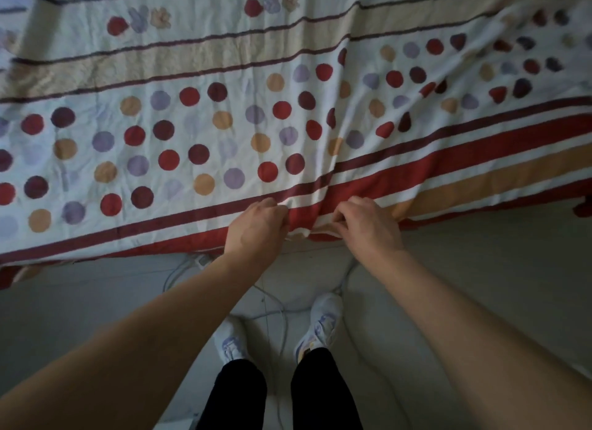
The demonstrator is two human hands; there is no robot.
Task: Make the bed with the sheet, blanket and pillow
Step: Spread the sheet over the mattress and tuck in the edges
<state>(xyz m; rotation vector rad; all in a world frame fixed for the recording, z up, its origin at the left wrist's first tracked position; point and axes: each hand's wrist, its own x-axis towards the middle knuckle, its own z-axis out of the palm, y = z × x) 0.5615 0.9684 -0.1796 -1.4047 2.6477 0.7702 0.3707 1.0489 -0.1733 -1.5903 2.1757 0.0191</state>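
Sheet: your dotted and striped sheet (224,134) lies spread across the bed and hides it completely. Its near edge hangs over the side toward you, above the floor (480,269).
Pattern: rows of red, maroon, lilac and tan dots run across a white ground. Maroon, red and tan stripes run along the near edge, and a tan band and small flower prints lie farther back.
Left hand: your left hand (256,227) is at the hem with its fingers curled into the cloth, gripping the red stripe.
Right hand: your right hand (368,226) is just beside it on the same hem, its fingertips pinching a fold of the edge.
Between the hands: they are close but not touching, with a small ridge of cloth bunched up between them.
Creases: folds fan out from your grip, up and to the right across the dots.
Floor items: pale cables (272,314) loop on the floor near the bed's side.
You: white shoes (320,324) and black trousers (237,394) show below your forearms.
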